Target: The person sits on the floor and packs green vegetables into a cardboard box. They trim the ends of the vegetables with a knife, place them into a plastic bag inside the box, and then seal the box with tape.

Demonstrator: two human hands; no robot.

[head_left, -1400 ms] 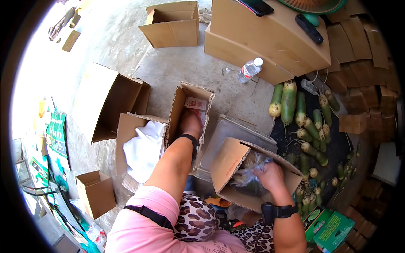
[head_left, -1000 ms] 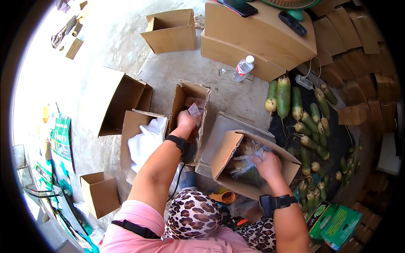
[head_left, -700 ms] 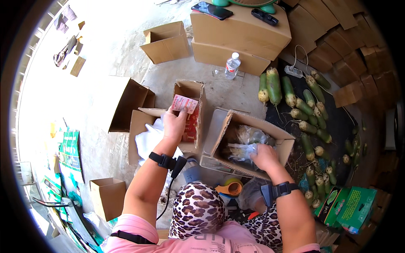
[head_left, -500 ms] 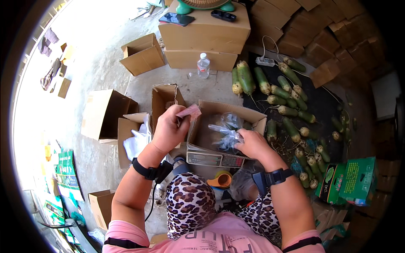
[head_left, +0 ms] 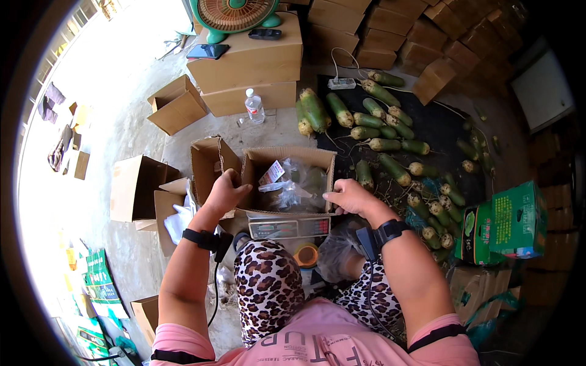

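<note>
An opened cardboard box (head_left: 289, 152) sits on a digital scale (head_left: 287, 227) in front of my knees. Inside it lie clear plastic bags (head_left: 296, 194) with green radishes (head_left: 314, 178) showing through, and a small pink-and-white card (head_left: 272, 173) rests on top at the left. My left hand (head_left: 227, 194) is closed at the box's left wall, its fingertips partly hidden. At the right wall, my right hand (head_left: 354, 199) pinches the cardboard near the front corner, thumb toward the inside.
Many green radishes (head_left: 394, 168) lie on a dark mat at the right, beside green printed cartons (head_left: 513, 219). Other open boxes (head_left: 141, 189) stand at the left. Farther off are a water bottle (head_left: 254, 107) and large boxes (head_left: 250, 61) bearing a fan (head_left: 235, 13).
The card has gone from my left hand into the box. My right hand has let go of the plastic bag. Both hands have come to the box's sides. The whole view has shifted.
</note>
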